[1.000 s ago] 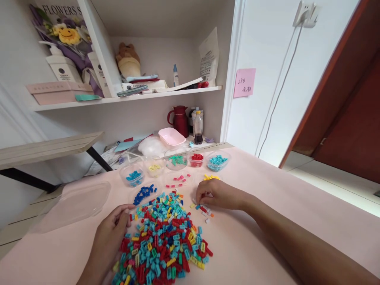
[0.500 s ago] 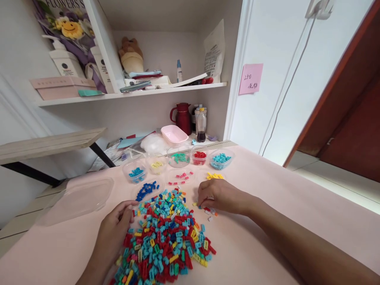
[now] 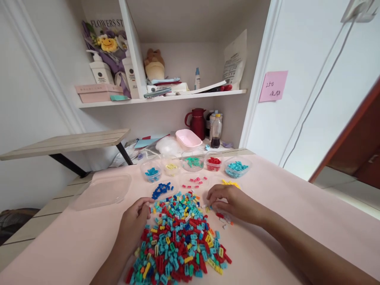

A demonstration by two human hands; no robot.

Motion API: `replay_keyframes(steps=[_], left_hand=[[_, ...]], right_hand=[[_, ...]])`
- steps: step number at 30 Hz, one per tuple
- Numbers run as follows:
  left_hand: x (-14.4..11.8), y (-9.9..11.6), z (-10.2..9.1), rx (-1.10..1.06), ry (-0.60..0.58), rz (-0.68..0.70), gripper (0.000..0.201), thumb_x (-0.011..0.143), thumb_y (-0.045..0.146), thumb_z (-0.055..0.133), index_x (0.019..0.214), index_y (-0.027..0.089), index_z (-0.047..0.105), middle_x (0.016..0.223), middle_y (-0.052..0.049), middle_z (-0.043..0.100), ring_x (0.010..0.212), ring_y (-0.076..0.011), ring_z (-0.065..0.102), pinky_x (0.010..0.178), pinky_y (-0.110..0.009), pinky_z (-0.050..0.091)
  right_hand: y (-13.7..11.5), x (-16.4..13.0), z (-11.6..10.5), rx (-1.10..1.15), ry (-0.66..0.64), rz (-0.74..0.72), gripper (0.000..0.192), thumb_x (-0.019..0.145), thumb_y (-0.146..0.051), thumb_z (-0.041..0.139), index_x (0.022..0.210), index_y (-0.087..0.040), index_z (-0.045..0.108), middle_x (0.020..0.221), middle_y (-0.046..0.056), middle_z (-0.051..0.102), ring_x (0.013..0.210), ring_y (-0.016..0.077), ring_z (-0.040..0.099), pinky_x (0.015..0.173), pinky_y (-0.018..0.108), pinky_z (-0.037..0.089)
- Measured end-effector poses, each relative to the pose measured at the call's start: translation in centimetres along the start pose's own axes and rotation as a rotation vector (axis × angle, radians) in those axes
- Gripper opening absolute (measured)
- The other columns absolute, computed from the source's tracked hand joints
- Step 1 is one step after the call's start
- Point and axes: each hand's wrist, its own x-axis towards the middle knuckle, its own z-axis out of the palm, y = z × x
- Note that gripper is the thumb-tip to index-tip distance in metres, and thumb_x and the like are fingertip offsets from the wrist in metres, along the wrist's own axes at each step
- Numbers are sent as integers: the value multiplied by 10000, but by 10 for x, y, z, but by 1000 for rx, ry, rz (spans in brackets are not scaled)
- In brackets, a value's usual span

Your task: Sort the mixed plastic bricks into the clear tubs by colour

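A heap of small plastic bricks (image 3: 181,237) in teal, red, yellow and blue lies on the pink table (image 3: 282,221) in front of me. My left hand (image 3: 133,223) rests curled at the heap's left edge, fingertips touching bricks. My right hand (image 3: 230,202) lies at the heap's upper right over a few loose red and white bricks (image 3: 224,219), fingers bent and pinching among them; what it grips is hidden. Behind the heap sit a dark blue pile (image 3: 162,190), a pink pile (image 3: 194,181) and a yellow pile (image 3: 230,183).
Several clear cups of sorted bricks stand in a row behind, from the blue cup (image 3: 152,173) to the light-blue cup (image 3: 236,166). A clear lid (image 3: 102,192) lies at left. A pink tub (image 3: 188,138), red jug (image 3: 197,122) and bottle (image 3: 215,130) stand under the shelf.
The view has swung left, shifting everything rightward in frame. My right hand stays picking at the heap's upper right edge; my left hand keeps its place at the left edge.
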Motion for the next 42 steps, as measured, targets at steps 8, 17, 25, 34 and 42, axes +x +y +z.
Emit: replay_keyframes(steps=[8, 17, 25, 34, 42], left_hand=[[3, 0, -2, -12, -3, -16, 411, 741, 500, 523, 1001, 219, 673, 586, 31, 560, 550, -166, 508, 523, -257, 366], [3, -4, 1, -132, 23, -14, 402, 748, 479, 530, 1008, 202, 661, 561, 48, 524, 482, -134, 445, 481, -241, 331], [1, -6, 3, -216, 73, -7, 334, 776, 380, 458, 981, 193, 642, 555, 56, 505, 436, -109, 398, 450, -227, 297], [3, -12, 4, -256, 107, -1, 318, 771, 396, 442, 896, 204, 662, 535, 26, 537, 447, -130, 451, 451, -235, 311], [2, -10, 2, -240, 130, 16, 270, 784, 350, 424, 837, 207, 647, 495, 32, 509, 431, -128, 446, 463, -238, 324]], right_hand=[[-13, 0, -7, 811, 193, 257, 256, 783, -410, 642, 847, -162, 642, 798, 48, 674, 702, 154, 621, 718, 306, 475], [-7, 2, 4, 903, 143, 326, 264, 722, -387, 703, 816, -150, 634, 731, 46, 683, 662, 149, 623, 684, 294, 469], [-7, 11, 20, 893, 82, 420, 293, 675, -409, 738, 770, -161, 616, 649, 12, 663, 578, 125, 587, 617, 267, 455], [-35, 117, 17, 828, 213, 407, 193, 697, -311, 727, 747, -171, 604, 818, 58, 686, 617, 118, 621, 585, 249, 497], [-66, 201, 50, 655, 315, 282, 205, 794, -308, 613, 944, -168, 622, 952, 89, 672, 680, 134, 654, 534, 220, 462]])
